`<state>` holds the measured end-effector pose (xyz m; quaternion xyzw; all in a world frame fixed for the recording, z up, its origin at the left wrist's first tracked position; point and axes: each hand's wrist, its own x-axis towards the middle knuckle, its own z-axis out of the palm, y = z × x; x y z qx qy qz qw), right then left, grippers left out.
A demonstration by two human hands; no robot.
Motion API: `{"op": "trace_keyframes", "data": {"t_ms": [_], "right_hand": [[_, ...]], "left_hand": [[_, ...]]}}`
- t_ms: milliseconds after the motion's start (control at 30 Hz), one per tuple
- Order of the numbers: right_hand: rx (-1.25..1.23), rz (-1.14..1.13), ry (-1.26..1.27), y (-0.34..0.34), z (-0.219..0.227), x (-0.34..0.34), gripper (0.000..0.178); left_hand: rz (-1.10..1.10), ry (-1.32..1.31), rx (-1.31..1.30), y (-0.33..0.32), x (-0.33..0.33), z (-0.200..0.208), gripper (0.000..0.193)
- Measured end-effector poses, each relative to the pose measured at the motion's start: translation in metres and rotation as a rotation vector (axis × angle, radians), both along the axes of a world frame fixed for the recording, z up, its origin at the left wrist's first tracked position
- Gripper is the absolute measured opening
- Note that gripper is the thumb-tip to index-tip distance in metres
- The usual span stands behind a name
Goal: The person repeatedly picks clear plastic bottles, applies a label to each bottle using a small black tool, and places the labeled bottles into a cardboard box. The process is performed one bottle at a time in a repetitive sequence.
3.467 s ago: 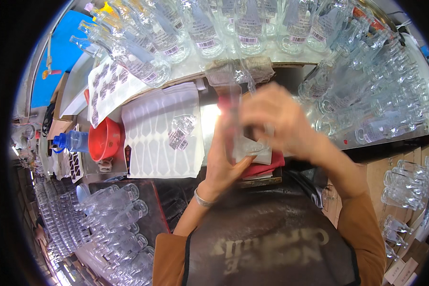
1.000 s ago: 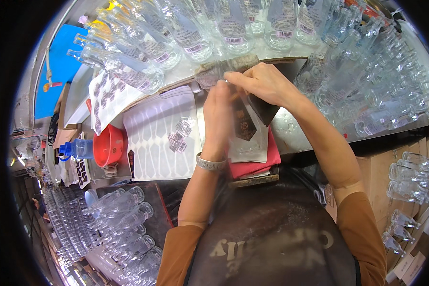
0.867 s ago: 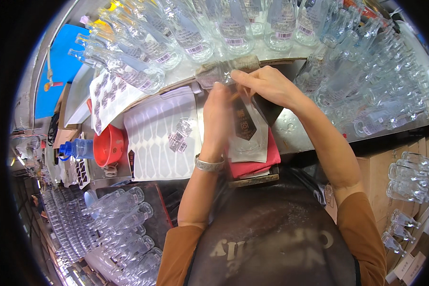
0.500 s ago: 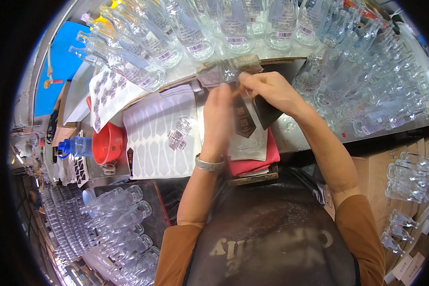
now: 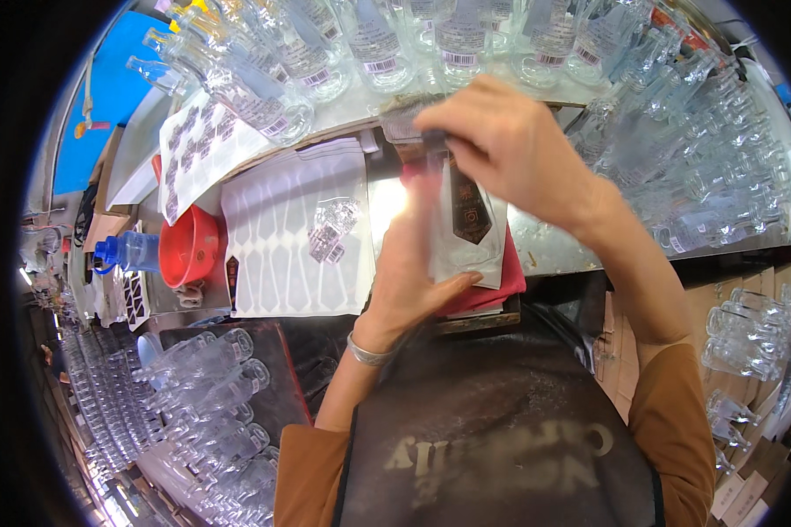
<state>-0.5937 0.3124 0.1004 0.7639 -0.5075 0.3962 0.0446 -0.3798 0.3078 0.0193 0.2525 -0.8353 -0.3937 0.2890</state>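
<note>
A clear glass bottle [image 5: 473, 253] lies on its side in front of me, base toward me, with a dark pointed label [image 5: 470, 206] on its upper face. My left hand [image 5: 404, 272] lies along its left side, thumb near the base; the fingers are blurred. Above the label, my right hand [image 5: 514, 154] is closed, a small dark piece [image 5: 435, 139] at its fingertips, too blurred to name. The bottle's neck is mostly hidden, near a wrapped cloth rest [image 5: 402, 119]. Under the bottle are a white sheet and a red cloth [image 5: 511, 263].
Standing labelled bottles [image 5: 378, 53] line the shelf behind, and many more crowd the right side [image 5: 677, 176]. To the left lie a sticker sheet [image 5: 277, 237], a smaller label sheet [image 5: 206, 145], a red bowl [image 5: 187, 248] and a blue-capped bottle [image 5: 132, 252]. Cartons [image 5: 668, 325] stand at lower right.
My right hand has risen and turned, bringing the small dark piece up near the bottle's upper end. My left hand has moved nearer to me, its thumb now by the base.
</note>
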Motion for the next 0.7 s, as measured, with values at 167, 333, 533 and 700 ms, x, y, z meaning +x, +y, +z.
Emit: {"op": "trace_keyframes", "data": {"t_ms": [167,333,533,700], "right_hand": [[0.175,0.246,-0.014,0.059,-0.011,0.031,0.029],[0.227,0.018,-0.139,0.023,-0.013,0.008,0.027],[0.153,0.242,-0.117,0.052,-0.029,0.014,0.033],[0.256,0.167,-0.379,0.041,-0.027,0.000,0.016]], "left_hand": [[0.038,0.069,-0.048,0.004,-0.003,-0.011,0.112],[0.051,-0.048,-0.080,0.011,-0.001,-0.004,0.122],[0.059,0.033,-0.035,0.008,0.003,-0.015,0.126],[0.086,-0.058,-0.230,0.013,-0.002,-0.004,0.124]]}}
